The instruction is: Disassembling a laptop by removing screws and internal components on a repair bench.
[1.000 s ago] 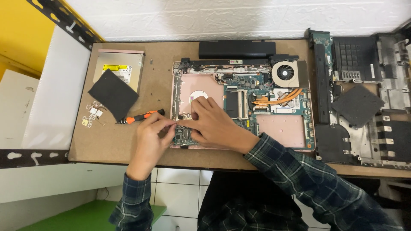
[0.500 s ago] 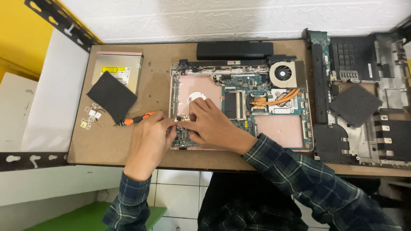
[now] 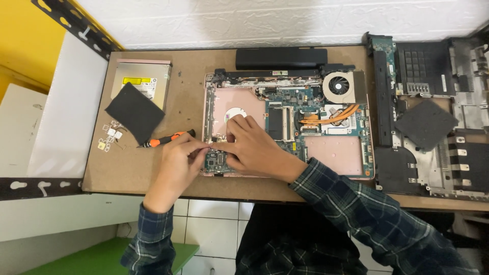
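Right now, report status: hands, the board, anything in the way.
Left hand and right hand pinch together at the open laptop's motherboard, lower left corner. Orange-handled screwdriver lies beside the left hand. Nothing in the way.

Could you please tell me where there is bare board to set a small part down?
Bare wood lies between the optical drive and the laptop base, above the screwdriver. Crowded: around both hands and the loose screws.

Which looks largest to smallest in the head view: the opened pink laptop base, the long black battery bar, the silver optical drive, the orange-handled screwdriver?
1. Opened pink laptop base, clearly largest.
2. Long black battery bar and silver optical drive: too alike to rank, the drive being partly covered by a black foam pad.
3. Orange-handled screwdriver, smallest.
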